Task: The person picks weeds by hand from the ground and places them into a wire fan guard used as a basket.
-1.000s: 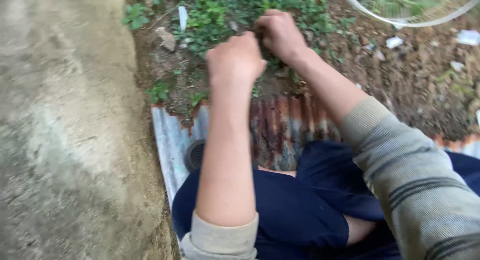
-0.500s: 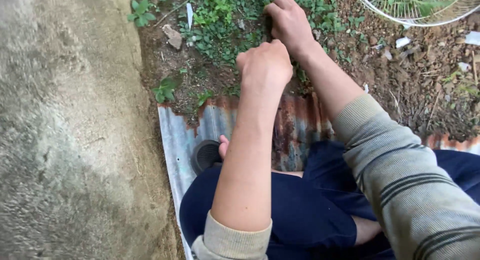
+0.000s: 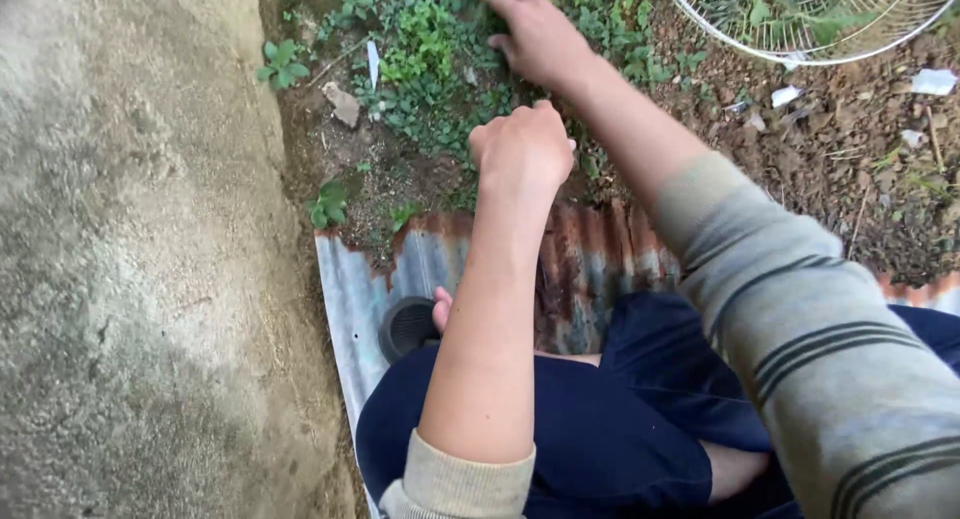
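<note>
My right hand (image 3: 538,34) reaches forward into a patch of low green weeds (image 3: 430,59), its fingers curled down among the leaves and gripping them. My left hand (image 3: 522,147) is a closed fist just behind it, hovering over the bare soil at the edge of the patch. I cannot tell whether anything is inside the fist. Both sleeves are pushed or hang at the forearm; the right one is grey with dark stripes. My knees in dark blue trousers (image 3: 590,439) are bent below.
A rusty corrugated metal sheet (image 3: 400,269) lies under me, with a small black round pot (image 3: 408,326) on it. A rough concrete wall (image 3: 130,249) runs along the left. A white wire fan guard (image 3: 800,19) lies at the top right on stony brown soil (image 3: 860,169).
My right hand has reached farther forward into the weeds. The left fist has followed it a little forward over the soil.
</note>
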